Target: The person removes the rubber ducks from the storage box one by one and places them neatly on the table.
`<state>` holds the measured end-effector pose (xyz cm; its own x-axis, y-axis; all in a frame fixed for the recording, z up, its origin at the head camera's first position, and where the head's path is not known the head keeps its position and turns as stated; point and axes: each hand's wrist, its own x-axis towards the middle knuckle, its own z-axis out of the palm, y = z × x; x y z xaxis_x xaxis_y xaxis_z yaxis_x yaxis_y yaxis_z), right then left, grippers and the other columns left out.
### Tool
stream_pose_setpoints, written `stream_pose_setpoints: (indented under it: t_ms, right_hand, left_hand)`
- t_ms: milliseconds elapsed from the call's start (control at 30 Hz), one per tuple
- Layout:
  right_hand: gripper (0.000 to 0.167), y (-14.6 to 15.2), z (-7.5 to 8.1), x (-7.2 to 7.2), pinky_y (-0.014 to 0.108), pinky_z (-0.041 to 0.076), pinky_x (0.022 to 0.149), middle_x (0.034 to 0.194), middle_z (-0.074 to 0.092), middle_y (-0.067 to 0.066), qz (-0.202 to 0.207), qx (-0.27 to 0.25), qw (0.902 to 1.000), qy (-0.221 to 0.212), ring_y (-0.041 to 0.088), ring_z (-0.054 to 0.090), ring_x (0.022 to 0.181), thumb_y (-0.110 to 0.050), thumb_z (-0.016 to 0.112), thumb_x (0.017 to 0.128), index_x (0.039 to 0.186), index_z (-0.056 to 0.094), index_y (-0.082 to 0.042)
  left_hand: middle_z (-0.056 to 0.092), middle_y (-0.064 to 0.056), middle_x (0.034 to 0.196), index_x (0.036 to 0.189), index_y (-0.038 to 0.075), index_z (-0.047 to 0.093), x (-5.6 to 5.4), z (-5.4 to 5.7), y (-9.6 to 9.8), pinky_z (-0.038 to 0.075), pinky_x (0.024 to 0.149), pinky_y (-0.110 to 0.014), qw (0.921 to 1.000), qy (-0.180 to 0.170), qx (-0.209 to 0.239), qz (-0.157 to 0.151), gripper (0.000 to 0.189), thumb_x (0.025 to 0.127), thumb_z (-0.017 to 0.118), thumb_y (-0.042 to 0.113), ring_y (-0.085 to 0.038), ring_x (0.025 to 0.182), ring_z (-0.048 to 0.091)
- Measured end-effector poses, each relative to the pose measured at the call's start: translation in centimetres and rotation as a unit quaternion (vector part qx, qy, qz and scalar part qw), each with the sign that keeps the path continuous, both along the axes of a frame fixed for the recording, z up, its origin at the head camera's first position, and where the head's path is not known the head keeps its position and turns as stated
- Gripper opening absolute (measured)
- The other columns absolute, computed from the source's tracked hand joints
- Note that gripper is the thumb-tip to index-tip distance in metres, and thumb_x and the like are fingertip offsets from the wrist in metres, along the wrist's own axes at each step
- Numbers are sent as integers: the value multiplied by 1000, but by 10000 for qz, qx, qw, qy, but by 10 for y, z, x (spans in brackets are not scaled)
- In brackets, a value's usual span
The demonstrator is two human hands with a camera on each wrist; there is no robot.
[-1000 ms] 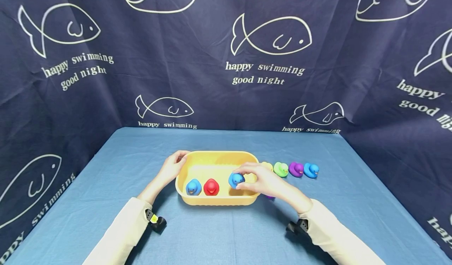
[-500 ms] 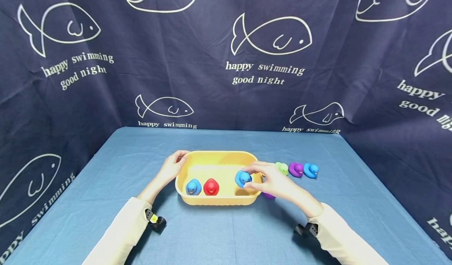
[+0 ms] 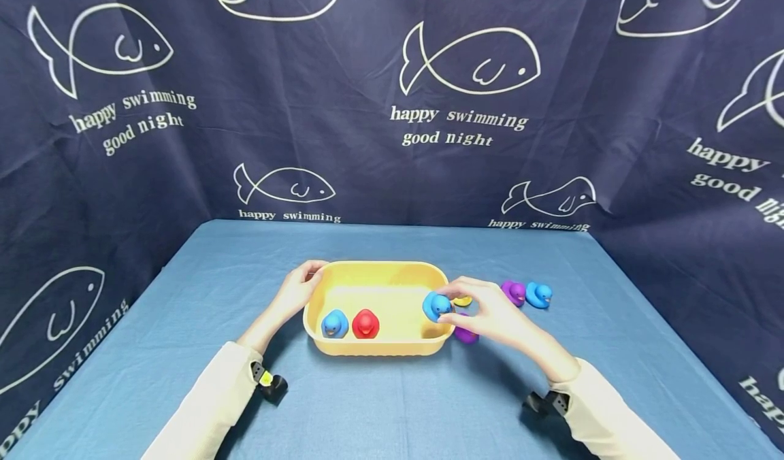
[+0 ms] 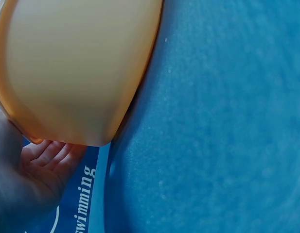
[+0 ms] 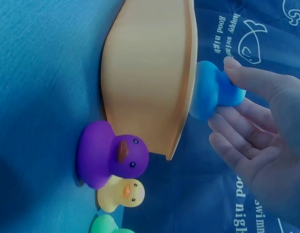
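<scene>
A pale yellow plastic tub (image 3: 367,348) stands mid-table in the head view. My left hand (image 3: 297,290) grips its far left corner, the fingers behind the end wall in the left wrist view. Between thumb and fingers, my right hand (image 3: 493,310) pinches a blue rubber duck (image 3: 435,307) at the tub's right rim. The right wrist view has this duck just above rim height, its head toward the palm. Inside the tub, a blue duck (image 3: 335,324) and a red duck (image 3: 365,324) sit side by side near the front wall.
Right of the tub are a purple duck (image 5: 96,155) and a yellow duck (image 5: 113,194), with a green duck (image 5: 107,225) beyond, hidden by my hand in the head view. Farther right sit another purple duck (image 3: 513,292) and a blue duck (image 3: 539,295). A dark fish-print curtain (image 3: 367,106) surrounds the table.
My right hand has carried the blue duck rightward, from over the tub's inside to its right rim. My left hand and the tub have stayed put.
</scene>
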<state>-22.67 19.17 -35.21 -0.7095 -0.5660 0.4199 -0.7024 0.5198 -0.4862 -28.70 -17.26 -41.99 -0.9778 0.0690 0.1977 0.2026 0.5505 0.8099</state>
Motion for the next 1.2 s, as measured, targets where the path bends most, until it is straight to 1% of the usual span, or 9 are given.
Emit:
stream_pose_setpoints:
  t_ms: [233, 367, 467, 533, 600, 700, 867, 1000, 1200]
  right_hand:
    - [35, 8, -2, 1, 32, 52, 81, 100, 66, -10, 71, -163, 9997, 190, 8, 61, 91, -24, 78, 76, 109, 67, -17]
    - [37, 14, -4, 2, 33, 52, 82, 103, 66, -8, 41, -202, 9996, 180, 10, 62, 92, -21, 78, 77, 112, 66, -17]
    - [39, 19, -5, 1, 29, 52, 84, 106, 65, -7, -9, -181, 9996, 205, 8, 62, 93, -21, 78, 76, 113, 66, -16]
    - [38, 22, -5, 1, 24, 50, 84, 105, 65, -8, -78, -133, 9995, 278, 6, 62, 93, -21, 79, 75, 111, 67, -17]
    - [38, 25, -6, 0, 21, 50, 84, 105, 65, -9, -105, -84, 9993, 341, 5, 62, 93, -23, 79, 75, 111, 68, -18]
    - [37, 30, -9, -1, 25, 52, 83, 103, 66, -9, -152, -10, 9990, 419, 7, 63, 93, -23, 79, 75, 110, 68, -18]
    - [37, 37, -12, -2, 33, 54, 79, 100, 66, -8, -198, 64, 9981, 577, 10, 65, 91, -18, 80, 74, 108, 67, -14]
    - [38, 41, -14, -1, 33, 54, 78, 100, 65, -7, -235, 60, 9975, 668, 9, 64, 89, -15, 81, 72, 108, 67, -13]
    - [39, 47, -16, 0, 28, 53, 77, 100, 65, -7, -374, 126, 9970, 665, 8, 62, 88, -15, 81, 71, 108, 67, -12]
  left_hand:
    - [62, -18, 113, 123, 3, 57, 0, 1, 1, 49, 84, -36, 10000, -29, 29, -20, 29, 97, 47, 15, -28, 99, 60]
    - [62, -18, 113, 122, 3, 57, 0, 1, 1, 49, 84, -37, 10000, -22, 32, -30, 30, 97, 47, 15, -28, 98, 61]
    - [62, -18, 113, 122, 2, 57, 0, 1, 1, 49, 83, -36, 10000, -19, 46, -34, 30, 97, 47, 15, -28, 98, 61]
    - [62, -18, 112, 122, 2, 57, 0, 1, 1, 49, 82, -35, 10000, -13, 54, -35, 29, 97, 47, 15, -27, 97, 60]
    - [63, -17, 111, 122, 2, 57, 0, 1, 1, 49, 81, -33, 10000, -13, 51, -34, 29, 97, 47, 15, -27, 96, 60]
    - [63, -17, 110, 121, 2, 57, 0, 1, 1, 49, 80, -32, 10000, -23, 47, -21, 29, 98, 47, 16, -27, 96, 60]
    - [63, -18, 110, 121, 1, 57, 0, 1, 0, 49, 80, -33, 10000, -46, 69, -17, 30, 98, 47, 16, -28, 95, 60]
    - [63, -18, 111, 121, 2, 58, 0, 1, 0, 49, 82, -35, 10000, -50, 75, -20, 30, 97, 48, 17, -28, 97, 60]
    - [62, -19, 112, 121, 1, 57, -1, 1, -1, 49, 86, -39, 10000, -18, 50, -16, 30, 97, 48, 17, -29, 99, 60]
